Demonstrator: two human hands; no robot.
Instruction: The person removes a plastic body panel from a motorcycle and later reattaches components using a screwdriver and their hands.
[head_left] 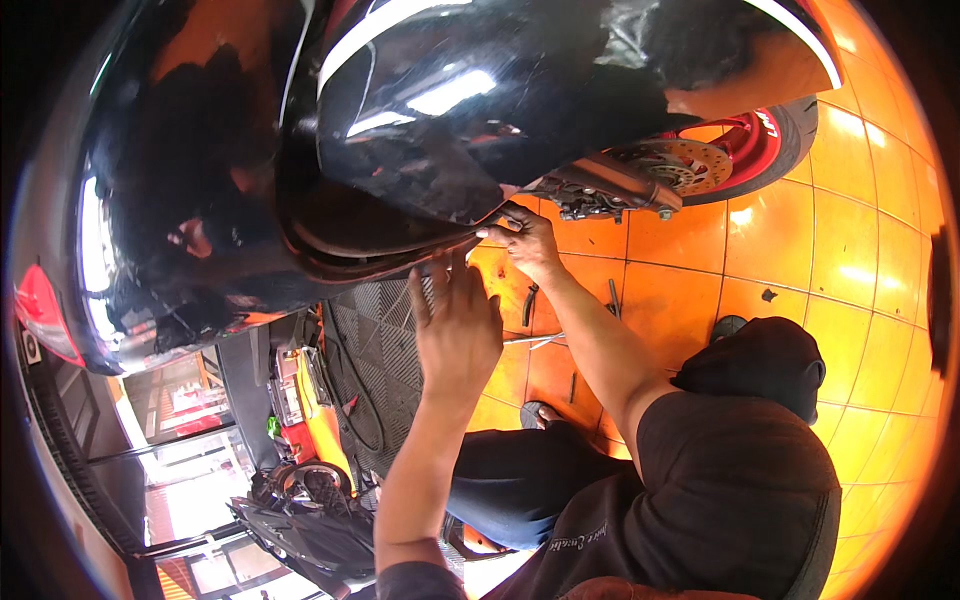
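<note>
Glossy black motorcycle bodywork (430, 150) fills the upper view, with a dark curved seam along its lower edge. My right hand (525, 240) pinches the panel edge (470, 215) at the right end of this seam, thumb and fingers closed on it. My left hand (455, 325) is raised just left of it, fingers extended and slightly apart against the underside of the seam; its fingertips are partly hard to make out. To the right of the hands are a red wheel (750, 145) and its brake disc (690, 160).
Orange floor tiles (760, 250) hold dark pliers (530, 305) and metal tools (520, 340) below my hands. A ridged grey mat (365, 330) lies left of my arms. Another black motorbike (300, 530) stands at lower left, near glass windows (190, 490). My legs and feet show below.
</note>
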